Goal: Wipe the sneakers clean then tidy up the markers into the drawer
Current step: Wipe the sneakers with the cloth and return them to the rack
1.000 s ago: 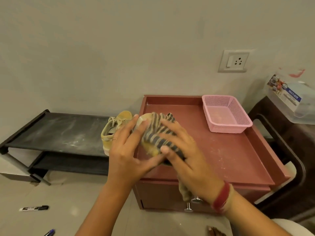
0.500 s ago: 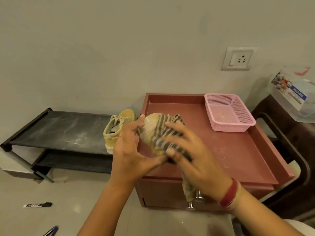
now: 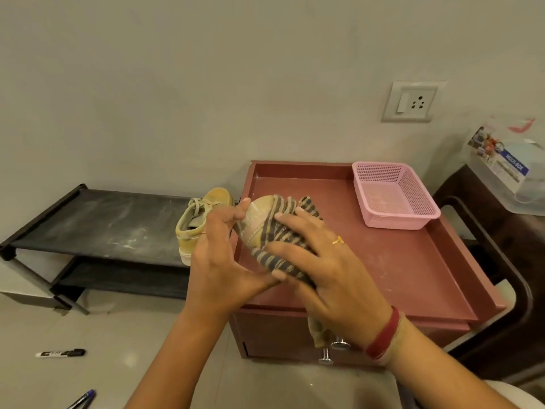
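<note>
Sliding back since a second ago, the cloth (image 3: 283,246) bares more sole — left hand (image 3: 224,261) grips the sneaker (image 3: 258,219) at frame centre, right hand (image 3: 330,270) clasps cloth around it; marker (image 3: 60,353) lies lower left.

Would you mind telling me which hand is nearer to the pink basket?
The right. The right hand holds the striped cloth against the sneaker, in front and left of the pink basket; the left hand grips the sneaker farther left.
</note>
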